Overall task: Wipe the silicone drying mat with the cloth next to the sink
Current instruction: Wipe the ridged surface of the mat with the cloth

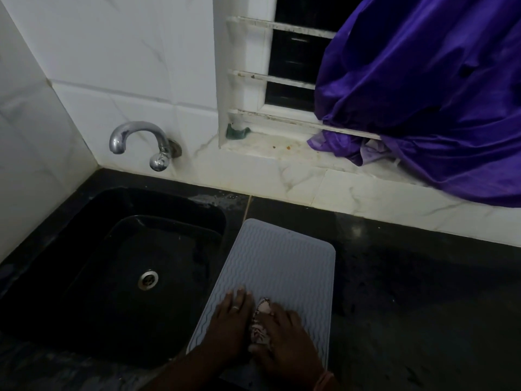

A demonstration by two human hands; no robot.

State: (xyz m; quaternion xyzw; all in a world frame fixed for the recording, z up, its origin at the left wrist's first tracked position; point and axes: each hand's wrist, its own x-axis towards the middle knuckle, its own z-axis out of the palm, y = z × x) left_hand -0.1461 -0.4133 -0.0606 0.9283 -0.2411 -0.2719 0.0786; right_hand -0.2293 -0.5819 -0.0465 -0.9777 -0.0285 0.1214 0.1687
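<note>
A pale grey ribbed silicone drying mat [279, 258] lies on the dark counter just right of the sink. A small patterned pink-and-black cloth [260, 320] is bunched on the mat's near half. My right hand [284, 340] presses down on the cloth, covering most of it. My left hand [231, 323] rests flat on the mat with fingers spread, touching the cloth's left side; it wears a ring.
A black sink [84, 227] with a metal drain [148, 279] sits left of the mat. A chrome tap [135, 136] juts from the white tiled wall. A purple curtain [423, 94] hangs over the window sill at right. Dark counter [423, 306] extends right.
</note>
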